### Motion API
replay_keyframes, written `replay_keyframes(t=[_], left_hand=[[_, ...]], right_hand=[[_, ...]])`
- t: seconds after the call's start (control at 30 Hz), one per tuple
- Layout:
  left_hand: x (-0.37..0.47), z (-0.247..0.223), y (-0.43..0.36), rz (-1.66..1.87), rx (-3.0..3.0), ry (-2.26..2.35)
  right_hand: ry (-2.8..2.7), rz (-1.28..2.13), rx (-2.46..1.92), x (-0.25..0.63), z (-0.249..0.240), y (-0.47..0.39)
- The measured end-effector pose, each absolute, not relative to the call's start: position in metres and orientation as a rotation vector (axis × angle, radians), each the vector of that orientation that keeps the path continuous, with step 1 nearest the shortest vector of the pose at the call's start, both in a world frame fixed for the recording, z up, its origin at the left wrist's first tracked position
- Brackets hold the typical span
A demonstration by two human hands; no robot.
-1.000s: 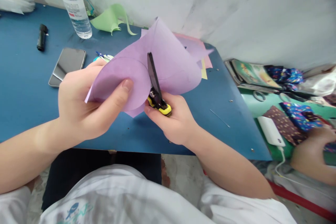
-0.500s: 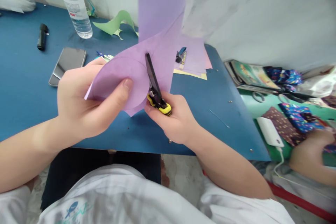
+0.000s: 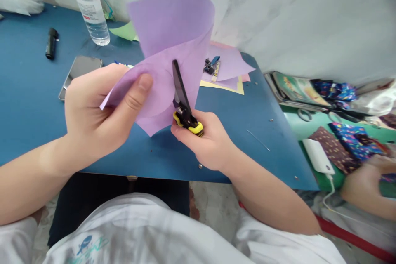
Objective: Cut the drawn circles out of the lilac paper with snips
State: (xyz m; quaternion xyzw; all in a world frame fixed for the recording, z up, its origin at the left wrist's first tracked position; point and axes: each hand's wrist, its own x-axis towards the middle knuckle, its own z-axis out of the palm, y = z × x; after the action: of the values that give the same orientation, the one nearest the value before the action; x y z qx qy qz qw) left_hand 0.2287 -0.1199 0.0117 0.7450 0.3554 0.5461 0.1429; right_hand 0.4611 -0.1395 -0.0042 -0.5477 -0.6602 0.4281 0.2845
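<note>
Purple paper point(image 3: 188, 60) is up off the table point(image 3: 229, 132) between my two hands, in front of my chest. Its far part now curls over to the left in a broad loop; half a second ago it stood taller, and before that it flopped right. My left hand point(image 3: 99, 107) pinches the near rounded flap, thumb on top, fingers hidden behind; thumb is slightly higher than before. My right hand point(image 3: 208, 138) is closed round the scissors point(image 3: 184, 98), in nearly the same spot as in the earlier frames. One dark blade lies over the paper, pointing away from me, just beside the flap's curved edge; can't tell how far apart the blades are, the other one is mostly hidden. For the cutting, I read this as the sheet being turned into the scissors rather than the scissors travelling; that loose loop could sag and hide the line, which is faint from here. Left along the table: phone point(image 3: 83, 66), partly behind my hand, marker point(image 3: 51, 44), upright bottle point(image 3: 94, 16). Green paper point(image 3: 124, 31) shows less now, the loop covers most of it. A purple sheet point(image 3: 236, 64) lies beyond, right.
</note>
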Motion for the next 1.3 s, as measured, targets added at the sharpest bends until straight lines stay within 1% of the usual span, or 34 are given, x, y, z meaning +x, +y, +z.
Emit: replay_keyframes(t=[0.27, 0.77, 1.3], left_hand=[[0.2228, 0.0186, -0.1204, 1.598, 2.162, 1.095], [0.2208, 0.0188, -0.118, 1.525, 2.22, 1.03], [0.2195, 0.0179, -0.1196, 1.51, 2.241, 1.091]], right_hand=[[-1.778, 1.18, -1.416, 0.4616, -0.0023, -0.1416], [-1.781, 1.252, -1.346, 0.4628, -0.0088, -0.1424], [-1.8, 1.131, -1.331, 0.4599, -0.0087, -0.141]])
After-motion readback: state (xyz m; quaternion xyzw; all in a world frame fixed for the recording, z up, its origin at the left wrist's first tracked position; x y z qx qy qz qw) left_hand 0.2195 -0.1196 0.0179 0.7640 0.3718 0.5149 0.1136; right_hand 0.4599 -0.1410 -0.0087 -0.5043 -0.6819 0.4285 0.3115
